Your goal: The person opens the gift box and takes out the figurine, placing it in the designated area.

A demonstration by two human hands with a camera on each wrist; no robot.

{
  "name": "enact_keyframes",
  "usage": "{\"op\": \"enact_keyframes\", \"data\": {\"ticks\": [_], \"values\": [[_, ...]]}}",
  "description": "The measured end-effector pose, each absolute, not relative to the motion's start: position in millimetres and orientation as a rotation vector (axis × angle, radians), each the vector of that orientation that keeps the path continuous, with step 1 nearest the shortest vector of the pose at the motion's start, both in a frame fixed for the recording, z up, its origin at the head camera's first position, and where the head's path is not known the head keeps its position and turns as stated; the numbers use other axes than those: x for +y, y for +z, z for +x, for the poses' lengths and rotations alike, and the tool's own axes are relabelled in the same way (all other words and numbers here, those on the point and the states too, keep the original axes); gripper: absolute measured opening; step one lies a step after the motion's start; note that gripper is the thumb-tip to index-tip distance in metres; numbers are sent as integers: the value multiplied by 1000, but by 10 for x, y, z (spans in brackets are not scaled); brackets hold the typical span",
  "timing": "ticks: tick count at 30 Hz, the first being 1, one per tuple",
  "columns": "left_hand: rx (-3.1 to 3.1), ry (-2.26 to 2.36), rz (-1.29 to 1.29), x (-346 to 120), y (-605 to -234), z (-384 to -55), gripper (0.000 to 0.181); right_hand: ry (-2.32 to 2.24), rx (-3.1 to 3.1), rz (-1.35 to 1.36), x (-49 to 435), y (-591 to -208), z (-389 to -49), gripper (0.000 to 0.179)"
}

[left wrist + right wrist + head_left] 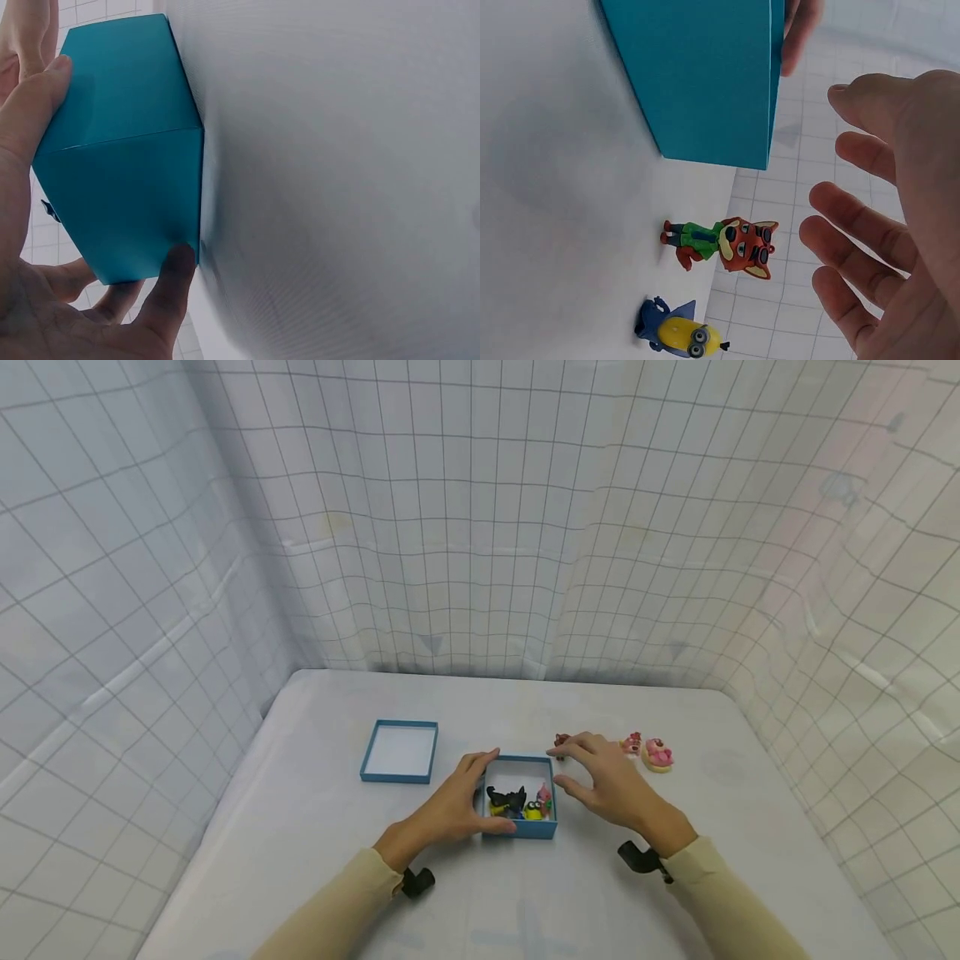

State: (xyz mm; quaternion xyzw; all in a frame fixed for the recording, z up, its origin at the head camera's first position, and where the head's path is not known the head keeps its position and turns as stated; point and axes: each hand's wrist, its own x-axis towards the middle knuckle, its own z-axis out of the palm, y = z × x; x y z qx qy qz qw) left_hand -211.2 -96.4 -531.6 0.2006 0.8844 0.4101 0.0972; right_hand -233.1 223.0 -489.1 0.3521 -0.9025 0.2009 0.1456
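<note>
A blue open-topped box (534, 830) stands on the table, with several small figurines in it, among them a black one (507, 798), a yellow one (533, 811) and a pink one (544, 795). My left hand (454, 800) holds the box at its left side, thumb on the near wall and fingers toward the far corner. In the left wrist view the thumb and fingertips touch the blue box (120, 202). Just right of the box is my right hand (609, 779), its fingers spread and holding nothing. A fox figurine (724, 244) in a green shirt stands beyond its fingers.
A shallow blue-rimmed lid (400, 752) lies to the left. Two pink figurines, one (632, 744) beside the other (658, 754), sit beyond my right hand. The right wrist view also has a yellow and blue minion figurine (679, 331). Gridded white curtains (480, 527) surround the table.
</note>
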Motion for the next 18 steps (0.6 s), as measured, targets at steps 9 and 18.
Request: {"op": "enact_keyframes", "data": {"ticks": [9,18], "values": [[2598,1239,609,-963,-5310,-2111,126,519,-2703,1095,2151,-4889,-2334,46],[2589,1261,630,-969,-5333,-2122,126,521,-2810,1189,2055,-4770,-2357,44]]}}
